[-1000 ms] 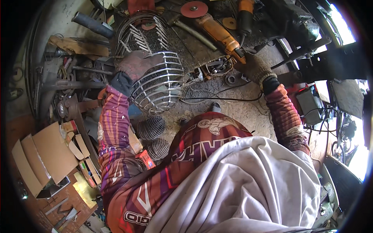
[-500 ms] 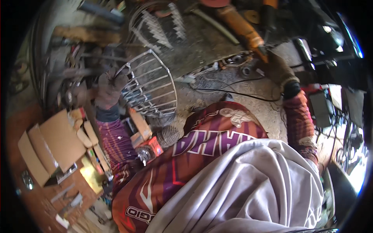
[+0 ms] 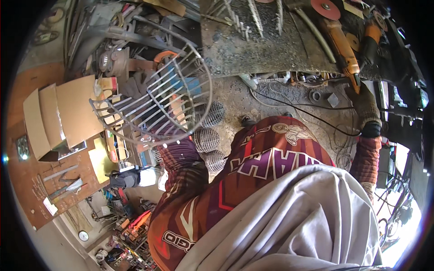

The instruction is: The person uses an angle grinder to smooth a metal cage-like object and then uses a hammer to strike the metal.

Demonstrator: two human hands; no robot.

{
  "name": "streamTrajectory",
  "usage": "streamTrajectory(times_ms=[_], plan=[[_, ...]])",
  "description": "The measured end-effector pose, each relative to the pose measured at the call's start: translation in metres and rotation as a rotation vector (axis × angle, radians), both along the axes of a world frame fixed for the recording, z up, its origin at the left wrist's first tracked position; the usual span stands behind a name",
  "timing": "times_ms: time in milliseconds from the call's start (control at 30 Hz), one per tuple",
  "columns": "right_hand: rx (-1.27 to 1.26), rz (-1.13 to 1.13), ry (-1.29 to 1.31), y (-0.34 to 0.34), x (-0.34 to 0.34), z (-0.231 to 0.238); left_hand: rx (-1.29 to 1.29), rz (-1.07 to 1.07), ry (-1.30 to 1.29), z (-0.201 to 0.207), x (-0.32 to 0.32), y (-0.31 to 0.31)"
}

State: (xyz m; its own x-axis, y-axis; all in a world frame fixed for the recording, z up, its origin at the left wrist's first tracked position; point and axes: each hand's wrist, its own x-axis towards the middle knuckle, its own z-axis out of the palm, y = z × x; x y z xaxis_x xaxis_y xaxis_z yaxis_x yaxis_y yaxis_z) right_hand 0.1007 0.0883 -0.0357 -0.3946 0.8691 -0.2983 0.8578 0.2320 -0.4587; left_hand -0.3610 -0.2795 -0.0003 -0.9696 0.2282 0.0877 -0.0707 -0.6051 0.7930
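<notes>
A curved basket-like frame of welded metal bars (image 3: 156, 97) is held up on the left. My gloved left hand (image 3: 139, 86) is behind its bars, closed on the frame and partly hidden by them. The sleeved left forearm passes beneath the lower rim. My gloved right hand (image 3: 365, 103) is at the rear end of an orange angle grinder (image 3: 342, 45), which lies on the dark workbench (image 3: 266, 58) with its tail past the edge. The fingers of that hand are hidden, so I cannot see whether they grip it.
Several wire-wound round pieces (image 3: 207, 140) stand on the floor by my left arm. An open cardboard box (image 3: 68, 117) sits on a brown board at the left. A second orange grinder (image 3: 371, 38) and a hammer (image 3: 316, 34) lie on the workbench. A black cable (image 3: 312, 110) crosses the floor.
The metal frame has swung nearer to me and tilted, its bars now covering much of my left hand. My view has shifted left; my right hand stays by the grinder's tail.
</notes>
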Motion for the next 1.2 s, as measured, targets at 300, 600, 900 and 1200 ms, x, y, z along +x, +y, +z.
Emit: streamTrajectory(times_ms=[300, 600, 900, 1200], plan=[[0.541, -0.172, -0.062, -0.053, -0.010, 0.032, 0.105, -0.131, -0.115, 0.028, 0.006, 0.037], [0.701, -0.001, 0.602, -0.119, -0.042, 0.042, 0.128, -0.246, -0.260, 0.038, 0.033, 0.077], [0.372, 0.231, 0.930, -0.148, -0.058, 0.027, 0.118, -0.299, -0.374, 0.046, 0.057, 0.092], [0.266, 0.285, 0.868, -0.149, -0.059, 0.035, -0.021, -0.324, -0.568, 0.034, 0.092, 0.107]])
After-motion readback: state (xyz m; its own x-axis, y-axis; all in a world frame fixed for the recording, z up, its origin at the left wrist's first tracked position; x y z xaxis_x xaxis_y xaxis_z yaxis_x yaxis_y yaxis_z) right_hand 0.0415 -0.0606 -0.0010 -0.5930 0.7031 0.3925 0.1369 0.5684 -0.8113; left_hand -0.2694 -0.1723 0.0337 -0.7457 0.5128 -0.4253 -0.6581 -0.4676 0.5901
